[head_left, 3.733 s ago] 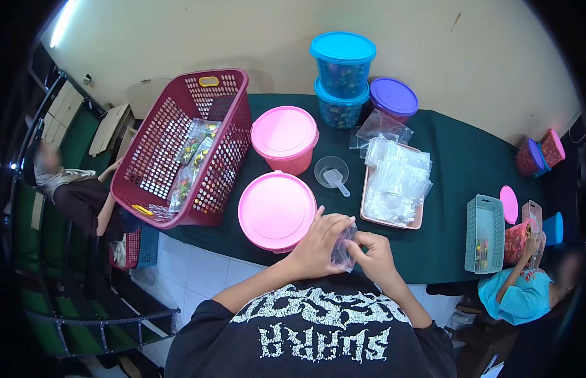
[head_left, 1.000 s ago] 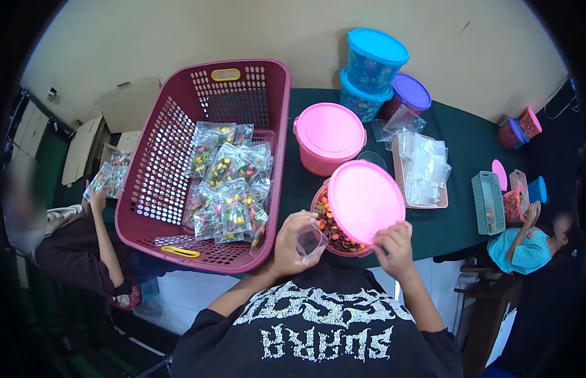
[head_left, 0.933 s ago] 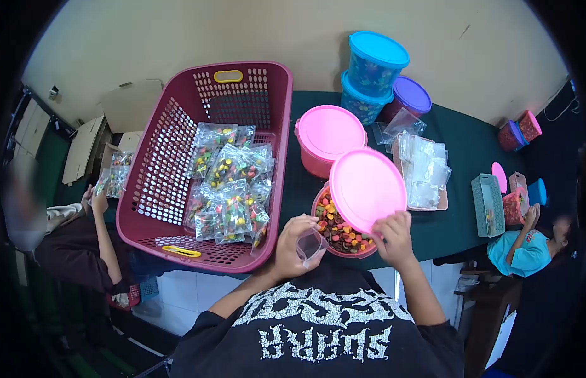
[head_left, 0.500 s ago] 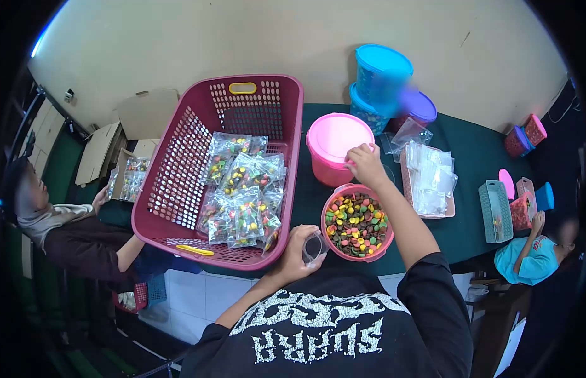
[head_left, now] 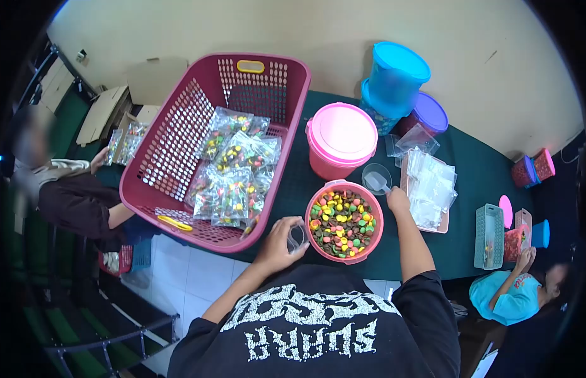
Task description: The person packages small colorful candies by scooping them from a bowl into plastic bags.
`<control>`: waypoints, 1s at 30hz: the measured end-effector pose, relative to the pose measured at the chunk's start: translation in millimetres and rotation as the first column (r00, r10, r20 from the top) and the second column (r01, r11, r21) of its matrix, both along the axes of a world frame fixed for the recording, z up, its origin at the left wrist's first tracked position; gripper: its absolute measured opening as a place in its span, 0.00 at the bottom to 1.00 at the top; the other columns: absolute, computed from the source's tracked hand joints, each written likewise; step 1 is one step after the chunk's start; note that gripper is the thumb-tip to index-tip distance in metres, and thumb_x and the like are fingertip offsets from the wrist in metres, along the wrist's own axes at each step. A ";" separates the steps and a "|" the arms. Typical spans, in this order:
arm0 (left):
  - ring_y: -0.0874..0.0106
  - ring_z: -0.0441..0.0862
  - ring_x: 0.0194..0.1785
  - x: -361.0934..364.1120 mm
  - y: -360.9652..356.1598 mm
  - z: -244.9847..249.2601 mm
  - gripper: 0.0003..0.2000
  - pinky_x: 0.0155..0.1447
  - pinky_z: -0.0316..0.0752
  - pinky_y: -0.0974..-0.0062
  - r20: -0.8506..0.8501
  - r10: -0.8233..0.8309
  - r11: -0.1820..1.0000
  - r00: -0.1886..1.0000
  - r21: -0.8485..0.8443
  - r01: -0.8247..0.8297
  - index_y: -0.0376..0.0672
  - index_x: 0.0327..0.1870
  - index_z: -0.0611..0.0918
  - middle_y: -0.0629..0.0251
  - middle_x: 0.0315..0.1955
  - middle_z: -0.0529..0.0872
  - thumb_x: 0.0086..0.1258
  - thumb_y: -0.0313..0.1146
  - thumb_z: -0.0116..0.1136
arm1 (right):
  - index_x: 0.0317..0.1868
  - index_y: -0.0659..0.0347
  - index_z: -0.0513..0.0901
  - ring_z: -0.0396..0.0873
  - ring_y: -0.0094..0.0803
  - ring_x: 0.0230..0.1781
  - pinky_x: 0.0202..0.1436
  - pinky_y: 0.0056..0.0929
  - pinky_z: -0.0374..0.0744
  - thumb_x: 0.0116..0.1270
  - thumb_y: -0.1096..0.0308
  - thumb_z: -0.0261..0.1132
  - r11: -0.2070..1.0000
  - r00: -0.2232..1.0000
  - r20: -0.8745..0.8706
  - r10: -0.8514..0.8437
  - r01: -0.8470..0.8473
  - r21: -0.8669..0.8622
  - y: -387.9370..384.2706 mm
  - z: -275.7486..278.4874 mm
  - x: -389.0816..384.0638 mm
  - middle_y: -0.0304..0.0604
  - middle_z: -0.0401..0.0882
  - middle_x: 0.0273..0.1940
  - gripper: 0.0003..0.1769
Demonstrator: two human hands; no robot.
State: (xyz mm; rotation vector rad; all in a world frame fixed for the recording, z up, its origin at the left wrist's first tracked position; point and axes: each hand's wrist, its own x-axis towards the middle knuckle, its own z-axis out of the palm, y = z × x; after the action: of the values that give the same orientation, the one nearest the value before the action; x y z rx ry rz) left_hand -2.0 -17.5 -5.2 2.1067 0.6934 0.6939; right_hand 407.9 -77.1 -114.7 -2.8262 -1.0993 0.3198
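Observation:
My left hand [head_left: 285, 244] is wrapped round a small clear bag [head_left: 297, 237] that stands open at the left edge of a pink tub [head_left: 380, 236]. Coloured round sweets [head_left: 343, 223] fill this tub. On the right, my right hand [head_left: 399, 200] has its fingers closed at the handle of a clear scoop [head_left: 375, 181], which lies on the green cloth behind the tub. Behind these stands a pink bucket [head_left: 341, 135] with its lid on.
A maroon basket [head_left: 132, 200] with packed sweet bags [head_left: 227, 195] is at the left. Blue tubs [head_left: 400, 60] and a purple-lidded tub [head_left: 430, 113] stand behind. A tray of clear bags [head_left: 430, 189] lies right. Co-workers sit at left [head_left: 79, 205] and right [head_left: 507, 296].
My right hand has left the pink bucket's lid and moved right and toward me, to the clear scoop. The view has shifted slightly. My left hand still holds the clear bag.

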 end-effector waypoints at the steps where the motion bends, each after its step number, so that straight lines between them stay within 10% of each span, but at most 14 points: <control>1: 0.56 0.75 0.58 3.0 -1.0 -0.4 0.29 0.61 0.70 0.63 -0.011 0.016 1.000 1.000 0.001 -0.016 0.39 0.58 0.70 0.54 0.51 0.78 0.55 0.34 0.69 | 0.46 0.63 0.76 0.80 0.55 0.46 0.49 0.50 0.78 0.66 0.59 0.61 0.999 0.999 -0.036 0.007 -0.006 0.032 -2.0 -5.4 1.9 0.58 0.82 0.42 0.16; 7: 0.58 0.75 0.59 18.0 -1.7 0.3 0.29 0.63 0.69 0.64 -0.108 0.110 0.989 0.988 -0.091 -0.120 0.39 0.59 0.70 0.54 0.53 0.77 0.57 0.36 0.68 | 0.41 0.64 0.77 0.80 0.57 0.40 0.41 0.51 0.75 0.68 0.58 0.60 0.895 0.996 0.016 -0.087 0.071 0.440 -38.4 46.8 -19.4 0.60 0.81 0.36 0.15; 13: 0.61 0.77 0.58 29.0 9.1 -6.9 0.31 0.62 0.69 0.65 -0.216 0.123 0.969 0.969 -0.184 -0.164 0.36 0.62 0.67 0.53 0.51 0.79 0.59 0.36 0.67 | 0.27 0.62 0.78 0.80 0.49 0.27 0.31 0.45 0.74 0.64 0.54 0.64 0.916 0.969 0.025 0.246 -0.241 0.321 -91.8 184.0 -103.3 0.51 0.79 0.23 0.18; 20: 0.73 0.76 0.53 34.1 14.8 -24.3 0.22 0.60 0.71 0.72 0.045 0.020 0.782 0.999 -0.623 0.013 0.37 0.57 0.69 0.62 0.47 0.77 0.63 0.25 0.63 | 0.26 0.56 0.81 0.81 0.41 0.21 0.26 0.39 0.76 0.62 0.51 0.64 0.872 0.864 0.147 0.482 -0.489 0.015 -92.6 166.4 -142.5 0.43 0.80 0.19 0.17; 30: 0.77 0.75 0.37 35.2 16.8 -3.5 0.25 0.45 0.73 0.74 -0.063 -0.133 0.923 0.989 -0.371 0.101 0.39 0.56 0.71 0.66 0.41 0.79 0.59 0.34 0.68 | 0.25 0.57 0.79 0.80 0.44 0.21 0.24 0.40 0.76 0.64 0.51 0.63 0.946 0.978 -0.014 0.207 -0.197 0.257 -98.9 125.7 -184.1 0.45 0.78 0.18 0.19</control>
State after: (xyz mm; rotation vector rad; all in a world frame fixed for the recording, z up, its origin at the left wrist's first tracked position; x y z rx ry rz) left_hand 33.2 -0.7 -8.7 1.8204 0.6790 0.3728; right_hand 223.8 -176.0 11.0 -2.4791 -1.3206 0.2309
